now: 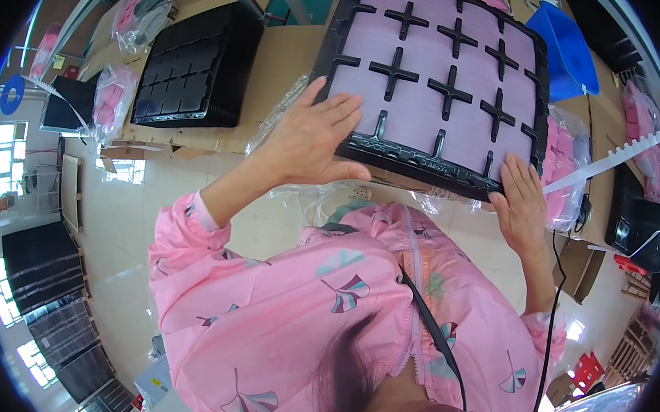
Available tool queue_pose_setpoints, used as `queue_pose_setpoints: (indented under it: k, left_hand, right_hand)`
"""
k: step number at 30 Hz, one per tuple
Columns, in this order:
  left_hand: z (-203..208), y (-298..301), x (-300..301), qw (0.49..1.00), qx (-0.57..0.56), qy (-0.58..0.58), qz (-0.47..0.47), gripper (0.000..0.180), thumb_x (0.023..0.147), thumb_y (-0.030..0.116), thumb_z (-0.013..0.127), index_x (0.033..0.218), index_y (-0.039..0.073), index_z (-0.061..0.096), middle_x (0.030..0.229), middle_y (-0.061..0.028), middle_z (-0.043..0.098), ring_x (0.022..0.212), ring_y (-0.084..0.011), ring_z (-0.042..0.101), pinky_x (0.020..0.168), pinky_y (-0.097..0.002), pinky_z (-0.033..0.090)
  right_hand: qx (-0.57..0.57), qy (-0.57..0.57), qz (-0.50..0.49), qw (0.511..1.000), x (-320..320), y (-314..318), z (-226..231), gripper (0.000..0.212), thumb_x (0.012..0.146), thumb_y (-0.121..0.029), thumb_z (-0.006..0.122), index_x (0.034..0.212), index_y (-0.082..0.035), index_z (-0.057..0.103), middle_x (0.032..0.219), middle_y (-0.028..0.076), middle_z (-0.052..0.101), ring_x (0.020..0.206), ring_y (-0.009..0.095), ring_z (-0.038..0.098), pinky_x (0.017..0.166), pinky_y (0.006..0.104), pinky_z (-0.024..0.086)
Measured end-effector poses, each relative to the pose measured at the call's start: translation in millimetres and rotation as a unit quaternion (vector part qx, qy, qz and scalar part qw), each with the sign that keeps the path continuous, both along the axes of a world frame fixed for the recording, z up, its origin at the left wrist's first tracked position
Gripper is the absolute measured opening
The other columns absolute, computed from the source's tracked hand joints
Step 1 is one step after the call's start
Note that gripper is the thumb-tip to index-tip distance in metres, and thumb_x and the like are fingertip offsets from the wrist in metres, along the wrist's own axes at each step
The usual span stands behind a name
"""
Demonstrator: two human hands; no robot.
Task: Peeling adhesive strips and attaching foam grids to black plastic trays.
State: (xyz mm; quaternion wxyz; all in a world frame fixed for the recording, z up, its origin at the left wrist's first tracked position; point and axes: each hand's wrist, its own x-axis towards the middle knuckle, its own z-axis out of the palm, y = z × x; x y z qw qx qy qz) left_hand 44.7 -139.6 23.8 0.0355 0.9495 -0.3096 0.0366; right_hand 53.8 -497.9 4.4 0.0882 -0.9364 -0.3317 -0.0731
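Note:
A black plastic tray [434,162] with cross-shaped dividers lies in front of me, tilted in the view. Flat lilac-pink material [421,69] shows between its dividers; whether it is one sheet or separate pieces, I cannot tell. My left hand [311,137] rests at the tray's near left corner, fingers stretched over the rim and thumb spread away. At the near right corner, my right hand [522,202] lies along the edge with its fingers extended. Neither hand is wrapped around anything. Clear plastic film [282,117] shows beside the tray's left side.
A stack of black trays [194,70] stands on the cardboard-covered table [281,56] to the left. Beyond the tray's right side is a blue bin [564,55]. Pink items in clear bags [566,163] lie right of the tray, near a white toothed strip [610,159]. A black cable [554,297] hangs nearby.

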Motion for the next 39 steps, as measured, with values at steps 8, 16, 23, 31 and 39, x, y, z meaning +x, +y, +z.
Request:
queue_pose_setpoints:
  k: [8, 16, 23, 31, 39]
  left_hand:
    - [-3.5, 17.7, -3.3, 1.000, -0.023, -0.005, 0.010, 0.079, 0.075, 0.066, 0.046, 0.110, -0.004, 0.054, 0.121, -0.0144, 0.052, 0.115, -0.0279, 0.048, 0.105, -0.0499, 0.018]
    - [-2.1, -4.4, 0.0, 0.999, -0.015, -0.041, -0.009, 0.081, 0.071, 0.069, 0.048, 0.105, -0.004, 0.057, 0.117, -0.0129, 0.055, 0.115, -0.0284, 0.046, 0.105, -0.0527, 0.015]
    - [2.1, 4.9, 0.5, 0.999, 0.009, -0.036, 0.003, 0.081, 0.071, 0.070, 0.047, 0.103, -0.003, 0.059, 0.119, -0.0081, 0.054, 0.120, -0.0303, 0.041, 0.104, -0.0554, 0.012]
    - [4.0, 15.6, -6.8, 0.999, 0.007, -0.041, 0.024, 0.083, 0.070, 0.071, 0.046, 0.102, -0.004, 0.061, 0.119, -0.0070, 0.055, 0.123, -0.0319, 0.036, 0.103, -0.0563, 0.014]
    - [9.7, 28.6, -13.6, 0.996, 0.045, -0.018, 0.070, 0.073, 0.073, 0.066, 0.048, 0.112, 0.006, 0.059, 0.133, -0.0045, 0.043, 0.130, -0.0332, 0.024, 0.104, -0.0545, 0.011]
  right_hand:
    - [-0.013, 0.017, -0.005, 1.000, -4.9, -21.6, -1.3, 0.043, 0.082, -0.027, 0.056, 0.111, 0.005, 0.054, 0.121, 0.018, 0.051, 0.116, 0.031, 0.046, 0.100, 0.0460, 0.029]
    - [0.010, 0.001, 0.027, 1.000, 3.5, -1.4, -4.0, 0.042, 0.084, -0.027, 0.054, 0.110, 0.006, 0.055, 0.121, 0.018, 0.052, 0.117, 0.031, 0.046, 0.102, 0.0460, 0.026]
    - [-0.011, -0.003, 0.020, 1.000, -2.0, -16.7, -0.7, 0.039, 0.084, -0.025, 0.053, 0.107, 0.006, 0.057, 0.120, 0.017, 0.053, 0.117, 0.029, 0.046, 0.102, 0.0463, 0.025]
    - [0.020, 0.016, 0.025, 0.999, 0.3, -30.6, 0.0, 0.031, 0.083, -0.020, 0.054, 0.102, 0.004, 0.060, 0.115, 0.015, 0.056, 0.116, 0.027, 0.047, 0.103, 0.0469, 0.023]
    - [0.048, 0.020, 0.021, 0.998, 3.4, -36.3, 4.0, 0.027, 0.085, -0.018, 0.053, 0.102, 0.001, 0.061, 0.114, 0.012, 0.058, 0.117, 0.027, 0.047, 0.104, 0.0466, 0.019]
